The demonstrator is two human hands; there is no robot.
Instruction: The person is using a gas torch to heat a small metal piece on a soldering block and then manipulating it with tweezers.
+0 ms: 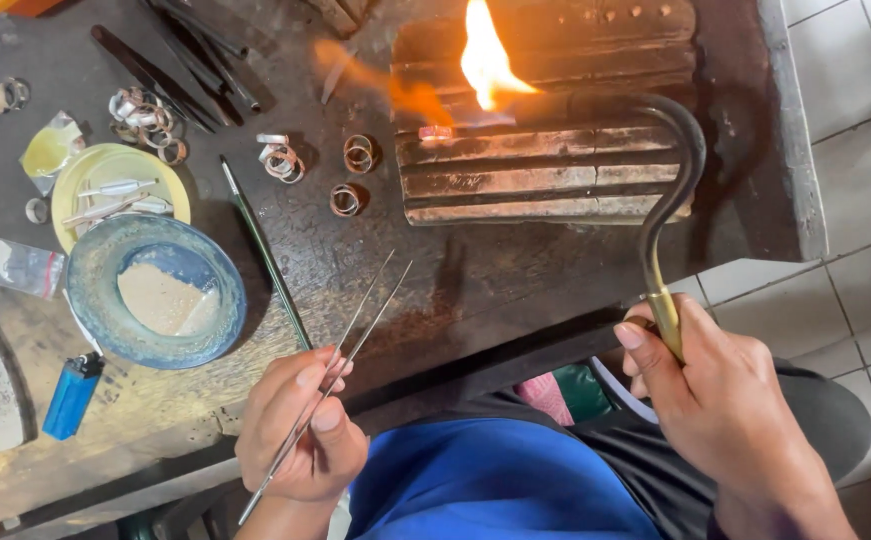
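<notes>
Torch, a curved metal one, sits gripped in the right hand by its brass stem, its flame licking a small glowing piece on the grooved block. Left hand pinches long thin tweezers with tips spread, pointing toward loose rings on the bench, blue bowl nearby.

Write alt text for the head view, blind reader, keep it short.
Seen from above, a person's right hand holds a curved torch whose flame plays on a small ring on a ridged block. The left hand holds long tweezers above a dark workbench with a blue bowl, a lighter and rings.
</notes>
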